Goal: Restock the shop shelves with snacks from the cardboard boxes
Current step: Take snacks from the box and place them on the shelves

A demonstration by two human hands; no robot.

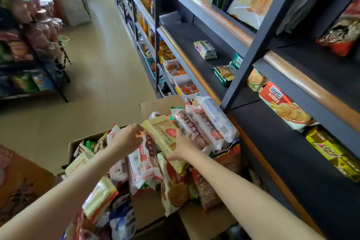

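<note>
An open cardboard box [155,105] on the floor is heaped with snack packets. A pale yellow cracker packet [161,133] lies on top of the heap. My right hand [182,147] grips its near right end. My left hand [127,138] is curled at the packet's far left corner, fingertips touching it. Brown-and-white biscuit packets [194,126] lie just right of the yellow one. The dark shop shelves [196,48] stand to the right, with a few packets [205,49] lying on the middle shelf.
Shelf uprights [261,39] and wooden-edged shelf fronts [194,70] run close along the right of the box. More snack packs [284,107] sit on lower shelves. Another rack of goods [29,60] stands at left across the tiled aisle [109,68]. A second cardboard box [19,181] sits at lower left.
</note>
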